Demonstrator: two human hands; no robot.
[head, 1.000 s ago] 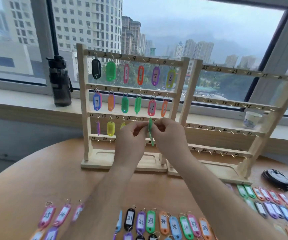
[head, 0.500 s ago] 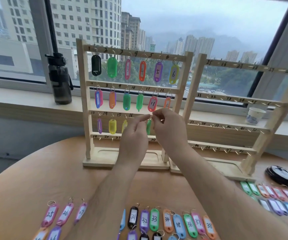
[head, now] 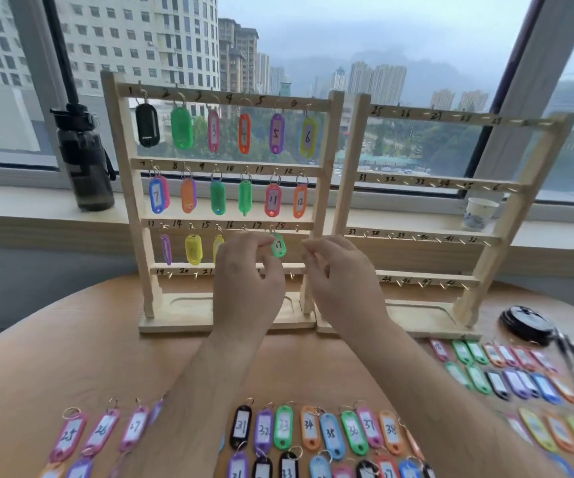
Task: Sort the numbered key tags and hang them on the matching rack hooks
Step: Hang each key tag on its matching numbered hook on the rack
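The left wooden rack has tags hanging on its top two rows and several on the third. A green tag numbered 17 hangs from the third-row hook under the mark 17. My left hand is raised in front of that row, its thumb and forefinger pinching the tag's top left edge. My right hand hovers just right of the tag, fingers loosely curled and holding nothing. The right rack, marked 25 upward, has bare hooks. Loose numbered tags lie in rows on the table.
A dark water bottle stands on the windowsill to the left and a small white cup to the right. A black round object and more coloured tags lie at the table's right. Three pink tags lie front left.
The green tag went from held between both hands in front of the rack to hanging on the third-row hook. My right hand has let go and drawn away to the right.
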